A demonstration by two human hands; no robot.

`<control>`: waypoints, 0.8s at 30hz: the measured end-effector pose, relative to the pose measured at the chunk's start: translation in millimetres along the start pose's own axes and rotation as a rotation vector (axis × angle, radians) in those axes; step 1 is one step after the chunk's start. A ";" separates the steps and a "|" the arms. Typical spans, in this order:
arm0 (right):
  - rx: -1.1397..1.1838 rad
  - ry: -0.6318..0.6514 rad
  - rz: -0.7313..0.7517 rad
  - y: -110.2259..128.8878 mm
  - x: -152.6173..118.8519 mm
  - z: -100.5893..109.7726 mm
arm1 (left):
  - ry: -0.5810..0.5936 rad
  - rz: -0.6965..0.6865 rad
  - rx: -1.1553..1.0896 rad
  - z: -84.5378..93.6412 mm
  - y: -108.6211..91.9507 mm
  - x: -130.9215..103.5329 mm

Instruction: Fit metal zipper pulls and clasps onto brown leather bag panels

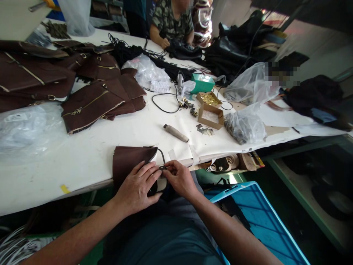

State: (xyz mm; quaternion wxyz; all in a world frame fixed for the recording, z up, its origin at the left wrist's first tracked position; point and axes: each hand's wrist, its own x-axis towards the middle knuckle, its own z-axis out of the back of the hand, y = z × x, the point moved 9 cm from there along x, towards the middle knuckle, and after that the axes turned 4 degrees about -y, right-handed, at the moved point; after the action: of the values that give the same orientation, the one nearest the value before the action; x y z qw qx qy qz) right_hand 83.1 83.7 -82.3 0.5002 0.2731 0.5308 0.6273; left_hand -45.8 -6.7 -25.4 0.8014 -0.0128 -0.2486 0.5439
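Observation:
A dark brown leather piece (125, 162) hangs over the table's front edge, with a thin black cord at its right side. My left hand (138, 186) lies on the piece, fingers stretched out and pressing it down. Just to the right, my right hand (179, 178) pinches a small dark metal plate (162, 168) between thumb and forefinger, against the leather's edge near my left fingertips. Beyond the hands, a wrapped, rod-shaped tool (176, 133) rests on the white table (132, 132). Several small metal plates (204, 130) lie to its right.
Brown leather pieces (96, 99) are piled at left. A cardboard box (211, 116), a box of gold parts (209, 99) and plastic bags (245, 125) stand at right. A blue crate (256, 217) is below. Across the table sits a person (173, 22).

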 end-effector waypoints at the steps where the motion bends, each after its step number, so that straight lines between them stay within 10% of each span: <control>1: -0.005 -0.003 0.006 -0.3 -0.5 -0.4 | 0.001 -0.001 0.002 0.0 0.0 0.0; 24: -0.388 0.037 0.093 18.4 5.4 1.6 | 0.027 -0.013 0.018 -4.5 -1.8 -1.8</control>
State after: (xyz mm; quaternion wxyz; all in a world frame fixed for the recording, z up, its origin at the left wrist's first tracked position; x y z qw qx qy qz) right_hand 76.4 90.5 -65.5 0.5039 0.1843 0.3960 0.7452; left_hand -42.9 -7.9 -29.6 0.8083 -0.0113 -0.2327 0.5407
